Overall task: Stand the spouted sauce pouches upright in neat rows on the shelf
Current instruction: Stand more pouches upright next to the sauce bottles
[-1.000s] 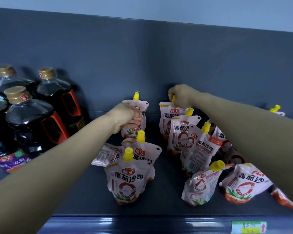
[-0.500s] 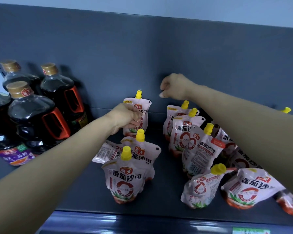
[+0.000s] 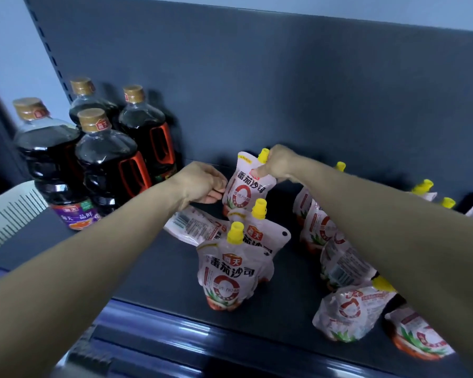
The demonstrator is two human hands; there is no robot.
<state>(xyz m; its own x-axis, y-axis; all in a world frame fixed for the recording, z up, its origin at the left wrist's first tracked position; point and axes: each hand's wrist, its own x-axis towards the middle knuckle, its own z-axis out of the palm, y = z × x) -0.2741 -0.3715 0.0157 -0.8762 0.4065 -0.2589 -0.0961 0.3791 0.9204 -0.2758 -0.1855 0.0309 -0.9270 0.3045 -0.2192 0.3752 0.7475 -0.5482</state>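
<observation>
Several white sauce pouches with yellow spout caps stand on the dark shelf [image 3: 153,271]. The rear pouch [image 3: 247,186] of the left row is upright near the back panel. My right hand [image 3: 276,163] pinches its top corner beside the yellow cap. My left hand [image 3: 202,184] holds its left edge with curled fingers. In front of it stand a middle pouch [image 3: 268,238] and a front pouch [image 3: 230,271]. One pouch [image 3: 194,227] lies flat behind my left wrist. A second row [image 3: 316,227] runs under my right forearm, with tilted pouches [image 3: 350,312] at the front.
Several large dark soy sauce bottles [image 3: 104,159] with gold caps and orange handles stand at the left. More yellow-capped pouches [image 3: 423,188] sit at the far right. The shelf's front lip [image 3: 202,334] runs along the bottom. A white plastic crate [image 3: 8,211] shows at the left edge.
My right hand has left the right row and come over to the rear left pouch, taking hold of its top. My left hand has stayed on that pouch. The view has shifted left.
</observation>
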